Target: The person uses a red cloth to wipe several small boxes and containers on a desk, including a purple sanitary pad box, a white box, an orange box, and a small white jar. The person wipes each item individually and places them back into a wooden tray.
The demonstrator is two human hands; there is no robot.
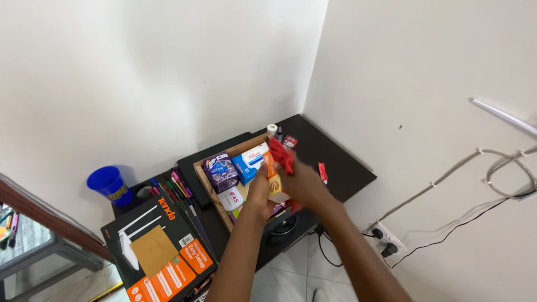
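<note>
Both hands meet above a shallow wooden tray [205,180] that sits on a black desk [335,159] pushed into the corner of two white walls. The left hand [260,190] has its fingers closed around a slim orange and white packet [273,182], which stands nearly upright over the middle of the tray. The right hand [305,182] is just beside it, touching the same packet from the other side, and its fingers grip a crumpled red cloth [281,155] that sticks up above the packet's top end; the motion blur hides exactly how the fingertips lie.

Inside the tray, a purple printed box [221,172] lies toward the left, a blue and white box [248,163] sits next to it, and a white rounded pack [230,198] rests nearer the person. At the tray's far edge stand a small white-capped bottle [272,130] and a small dark bottle [279,134]. A small red tube [323,173] lies on the bare desk to the right of the hands. To the left of the tray, coloured pens [176,187] lie in a row, a blue plastic cup [110,185] stands near the wall, and a large black and orange cardboard box [159,249] overhangs the desk's near corner. Grey and black cables [447,176] run along the right wall.
</note>
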